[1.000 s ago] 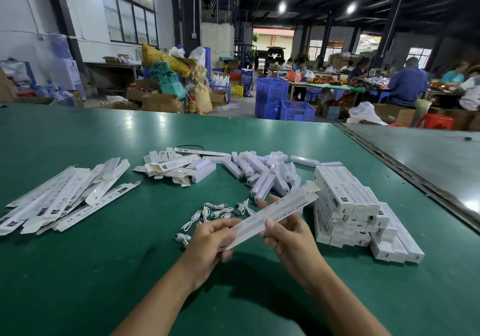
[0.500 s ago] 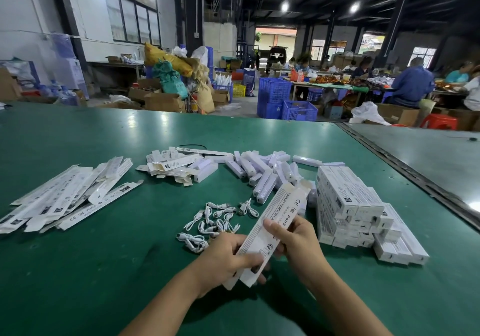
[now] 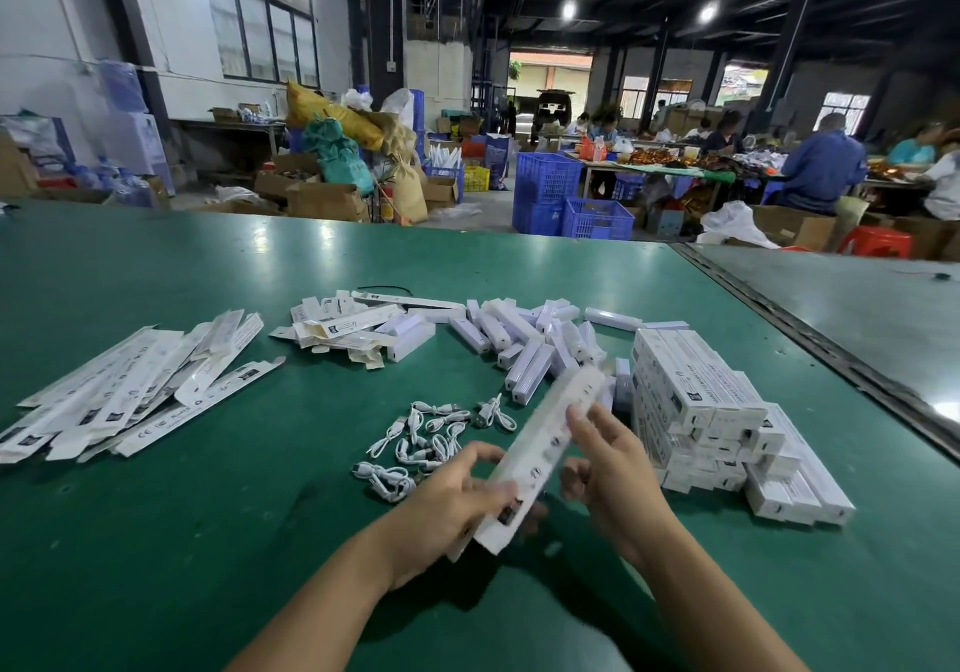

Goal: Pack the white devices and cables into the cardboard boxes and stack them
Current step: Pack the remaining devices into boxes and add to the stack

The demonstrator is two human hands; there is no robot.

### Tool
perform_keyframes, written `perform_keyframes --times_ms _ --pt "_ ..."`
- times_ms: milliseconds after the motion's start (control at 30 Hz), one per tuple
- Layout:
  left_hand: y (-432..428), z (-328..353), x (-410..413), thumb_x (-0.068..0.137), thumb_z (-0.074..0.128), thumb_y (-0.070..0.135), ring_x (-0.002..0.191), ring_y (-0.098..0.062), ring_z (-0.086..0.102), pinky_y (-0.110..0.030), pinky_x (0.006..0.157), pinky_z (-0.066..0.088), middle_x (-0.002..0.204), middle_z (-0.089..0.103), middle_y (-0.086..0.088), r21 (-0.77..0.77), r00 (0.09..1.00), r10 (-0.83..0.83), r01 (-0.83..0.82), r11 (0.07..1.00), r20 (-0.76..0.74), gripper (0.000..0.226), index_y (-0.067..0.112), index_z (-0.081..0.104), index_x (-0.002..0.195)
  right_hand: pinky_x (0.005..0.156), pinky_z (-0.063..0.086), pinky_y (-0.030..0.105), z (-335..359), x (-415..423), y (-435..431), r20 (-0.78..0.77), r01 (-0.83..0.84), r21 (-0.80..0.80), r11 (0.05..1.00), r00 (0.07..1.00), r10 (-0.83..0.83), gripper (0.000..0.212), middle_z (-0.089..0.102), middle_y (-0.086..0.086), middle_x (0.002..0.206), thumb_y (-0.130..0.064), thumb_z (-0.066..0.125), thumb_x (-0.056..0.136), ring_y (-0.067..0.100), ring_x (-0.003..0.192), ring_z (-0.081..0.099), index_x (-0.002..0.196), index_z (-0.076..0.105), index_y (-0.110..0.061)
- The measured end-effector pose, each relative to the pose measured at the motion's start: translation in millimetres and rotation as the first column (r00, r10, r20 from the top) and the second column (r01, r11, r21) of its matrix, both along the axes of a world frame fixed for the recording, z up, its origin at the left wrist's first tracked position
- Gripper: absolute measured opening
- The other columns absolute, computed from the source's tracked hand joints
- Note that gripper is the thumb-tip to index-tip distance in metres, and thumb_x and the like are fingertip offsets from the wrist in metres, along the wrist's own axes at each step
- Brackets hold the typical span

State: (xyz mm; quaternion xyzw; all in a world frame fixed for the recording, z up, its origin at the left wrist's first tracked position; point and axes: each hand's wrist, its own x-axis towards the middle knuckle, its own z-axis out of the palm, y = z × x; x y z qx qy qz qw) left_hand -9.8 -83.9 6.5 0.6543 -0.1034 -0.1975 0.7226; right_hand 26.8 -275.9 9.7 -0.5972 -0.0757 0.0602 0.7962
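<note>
Blur softens the long white box (image 3: pixel 545 442) we hold tilted above the green table (image 3: pixel 208 541): our left hand (image 3: pixel 457 494) grips its near end, our right hand (image 3: pixel 618 468) pinches its middle. Just beyond our left hand lie white cables (image 3: pixel 426 437), with loose white devices (image 3: pixel 524 338) farther back, packed boxes (image 3: pixel 711 401) stacked at right and flat cartons (image 3: pixel 130 390) at left.
</note>
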Motion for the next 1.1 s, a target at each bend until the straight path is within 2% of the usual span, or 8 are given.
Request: perform_keyframes --times_ms 100,267,400,500,700,867,1000,1100 --pt "-3 1 2 0.09 0.054 0.031 0.094 -0.033 0.072 -0.031 0.066 0.055 0.112 0.071 -0.027 -0.236 0.993 0.053 -0.077 0.969 -0.106 0.049 0.004 0.045 0.129 0.047 0.042 0.025 0 -4 3 0.1 -0.075 -0.055 0.996 0.992 0.08 0.067 0.071 0.003 0.114 -0.029 0.082 0.076 0.014 0.052 0.05 0.132 0.047 -0.043" --pt "-1 -6 10 0.091 0.05 0.039 0.088 -0.024 0.071 -0.033 0.067 0.055 0.112 0.072 -0.019 -0.352 0.983 0.143 -0.174 0.92 -0.113 0.052 0.008 0.057 0.133 0.066 0.055 0.029 0 -12 12 0.294 0.02 -0.351 0.936 0.952 0.089 0.057 0.068 -0.008 0.115 -0.015 0.088 0.068 0.013 0.082 0.062 0.115 0.068 -0.041" --pt "4 -8 13 0.092 0.053 0.034 0.085 -0.022 0.073 -0.032 0.062 0.057 0.108 0.073 -0.017 -0.366 0.968 0.233 -0.25 0.897 -0.091 0.043 0.009 0.064 0.125 0.073 0.052 0.022 -3 -16 17 0.475 0.146 -0.604 0.783 0.856 0.206 0.061 0.06 -0.024 0.125 -0.022 0.088 0.069 0.005 0.097 0.059 0.115 0.062 -0.052" --pt "3 -11 13 0.092 0.049 0.041 0.078 -0.014 0.072 -0.026 0.062 0.056 0.094 0.077 -0.006 -0.195 0.948 0.317 -0.312 0.93 -0.007 0.044 0.012 0.065 0.12 0.076 0.047 0.012 -5 -15 20 0.569 0.25 -0.646 0.721 0.788 0.236 0.062 0.056 -0.019 0.13 -0.027 0.086 0.071 -0.001 0.099 0.059 0.121 0.055 -0.049" --pt "3 -11 8 0.082 0.029 0.072 0.101 0.026 0.054 0.005 0.077 0.037 0.098 0.064 0.042 0.195 0.931 0.263 -0.315 0.929 0.252 0.048 0.047 0.06 0.11 0.091 0.048 0.017 -3 -16 18 0.618 0.308 -0.652 0.692 0.745 0.25 0.055 0.048 -0.017 0.129 -0.044 0.075 0.075 -0.005 0.117 0.05 0.127 0.056 -0.039" --pt "3 -15 10 0.094 0.029 0.061 0.117 0.013 0.054 -0.012 0.099 0.042 0.124 0.064 0.023 0.267 0.914 0.17 -0.279 0.923 0.367 0.042 0.046 0.058 0.121 0.104 0.044 0.019 -5 -14 19 0.589 0.275 -0.682 0.678 0.756 0.286 0.054 0.026 -0.005 0.156 -0.028 0.076 0.078 0.004 0.129 0.049 0.13 0.059 -0.028" --pt "-1 -12 11 0.094 0.034 0.054 0.133 0.024 0.027 0.002 0.101 0.026 0.153 0.032 0.027 0.207 0.847 0.23 -0.363 0.908 0.48 0.035 0.061 0.032 0.128 0.101 0.044 0.015 -7 -16 23 0.586 0.274 -0.657 0.703 0.772 0.247 0.058 0.018 -0.002 0.16 -0.028 0.068 0.084 0.009 0.127 0.054 0.139 0.05 -0.022" --pt "0 -12 11 0.095 0.032 0.054 0.135 0.025 0.021 0.002 0.104 0.021 0.158 0.026 0.021 0.226 0.835 0.209 -0.364 0.904 0.509 0.042 0.058 0.025 0.136 0.115 0.033 0.024 -5 -16 25 0.597 0.308 -0.667 0.678 0.765 0.24 0.06 0.027 -0.003 0.155 -0.038 0.055 0.09 -0.004 0.14 0.03 0.145 0.041 -0.019"
